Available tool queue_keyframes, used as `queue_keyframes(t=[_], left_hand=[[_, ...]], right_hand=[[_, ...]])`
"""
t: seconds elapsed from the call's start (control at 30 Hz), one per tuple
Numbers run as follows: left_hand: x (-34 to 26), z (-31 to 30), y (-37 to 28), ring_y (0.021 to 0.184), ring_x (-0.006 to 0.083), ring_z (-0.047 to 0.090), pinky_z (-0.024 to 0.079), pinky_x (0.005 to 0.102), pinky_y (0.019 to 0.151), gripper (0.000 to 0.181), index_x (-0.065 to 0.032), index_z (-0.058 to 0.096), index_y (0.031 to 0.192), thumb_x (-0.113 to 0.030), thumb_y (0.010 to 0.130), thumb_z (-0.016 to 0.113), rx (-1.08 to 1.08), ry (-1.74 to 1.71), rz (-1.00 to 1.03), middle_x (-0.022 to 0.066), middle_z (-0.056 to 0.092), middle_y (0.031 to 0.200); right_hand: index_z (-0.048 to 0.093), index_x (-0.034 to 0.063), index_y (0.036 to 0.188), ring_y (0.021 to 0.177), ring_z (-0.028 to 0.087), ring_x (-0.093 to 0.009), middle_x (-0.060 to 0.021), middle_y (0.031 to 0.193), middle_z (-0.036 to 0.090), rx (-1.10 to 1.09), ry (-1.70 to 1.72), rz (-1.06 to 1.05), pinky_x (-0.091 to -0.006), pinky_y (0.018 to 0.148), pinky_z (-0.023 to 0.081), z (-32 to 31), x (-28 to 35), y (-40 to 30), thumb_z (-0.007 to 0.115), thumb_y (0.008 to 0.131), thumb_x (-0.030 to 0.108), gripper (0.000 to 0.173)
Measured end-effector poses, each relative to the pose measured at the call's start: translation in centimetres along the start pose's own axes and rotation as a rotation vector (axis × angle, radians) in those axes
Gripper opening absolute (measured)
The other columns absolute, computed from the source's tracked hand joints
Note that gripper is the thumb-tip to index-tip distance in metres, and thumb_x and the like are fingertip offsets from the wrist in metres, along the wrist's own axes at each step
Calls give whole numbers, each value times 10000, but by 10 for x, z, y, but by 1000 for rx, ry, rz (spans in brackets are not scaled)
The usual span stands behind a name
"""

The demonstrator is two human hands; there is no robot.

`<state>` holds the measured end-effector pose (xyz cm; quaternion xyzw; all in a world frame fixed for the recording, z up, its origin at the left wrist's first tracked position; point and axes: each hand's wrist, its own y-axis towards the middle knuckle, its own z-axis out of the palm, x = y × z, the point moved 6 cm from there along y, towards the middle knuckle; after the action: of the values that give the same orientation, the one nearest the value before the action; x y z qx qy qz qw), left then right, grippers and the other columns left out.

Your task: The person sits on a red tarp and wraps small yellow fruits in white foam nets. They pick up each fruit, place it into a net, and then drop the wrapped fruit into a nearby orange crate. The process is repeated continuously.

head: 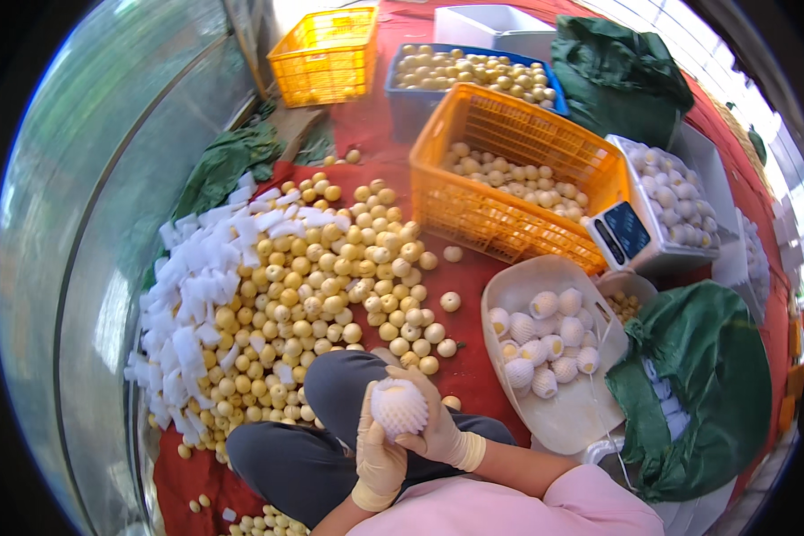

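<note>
Between my two gloved hands, above my lap, is a round fruit in a white foam net sleeve (399, 409). My left hand (379, 455) holds it from the left and below, and my right hand (439, 425) wraps its right side. Past my knees lies a big heap of loose pale yellow round fruits (308, 288) on red cloth. White foam net sleeves (194, 288) are piled along the heap's left side. At my right, a shallow whitish plastic tub (576, 419) holds several fruits in foam sleeves.
An orange plastic crate (502, 224) of pale fruits stands ahead, with a blue bin (415, 100) of fruits and a yellow crate (321, 63) behind. A foam box (677, 258) of sleeved fruits, a digital scale display (620, 231) and a green woven sack (717, 402) are at the right.
</note>
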<state>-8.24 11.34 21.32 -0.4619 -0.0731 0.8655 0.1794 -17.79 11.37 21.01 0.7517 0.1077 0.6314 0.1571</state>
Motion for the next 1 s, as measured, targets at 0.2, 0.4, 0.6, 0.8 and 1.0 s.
queue_keyframes(t=[0.2,0.4,0.6,0.8,1.0], left_hand=[[27,42,8,1218,294,328,262,400,1015,865,-55,72,1384,-631,807,362,402,241,113,161,237,1366],[22,101,-3,1292,231,242,133,380,1087,490,-2,269,1328,-281,927,315,645,624,161,145,260,1388],[-45,17,64,1260,230,300,204,369,1061,458,-7,303,1307,-250,922,350,393,282,297,138,335,1342],[-94,-94,91,1247,225,320,224,363,1050,463,-8,309,1303,-260,918,364,79,323,344,129,343,1337],[-142,-180,63,1105,206,475,372,343,934,362,-18,421,1225,-140,886,462,-232,210,523,100,504,1189]], right_hand=[[224,14,1341,1242,308,-243,-139,1342,315,-237,256,284,-344,1024,246,-49,10,-17,748,643,258,906],[319,48,1293,1096,441,-156,-50,1202,445,-776,147,413,-306,931,364,-156,15,-151,728,660,107,756],[338,-3,1273,1016,496,-165,-88,1134,497,-954,18,1064,-289,881,408,-230,50,-420,768,570,83,829],[420,-24,1192,974,538,-240,-140,1123,523,-928,-303,1275,-321,849,432,-276,38,-466,752,559,169,740],[660,31,846,766,611,-341,-188,860,627,242,-1193,1345,-399,695,490,-254,-8,-320,650,598,356,409]])
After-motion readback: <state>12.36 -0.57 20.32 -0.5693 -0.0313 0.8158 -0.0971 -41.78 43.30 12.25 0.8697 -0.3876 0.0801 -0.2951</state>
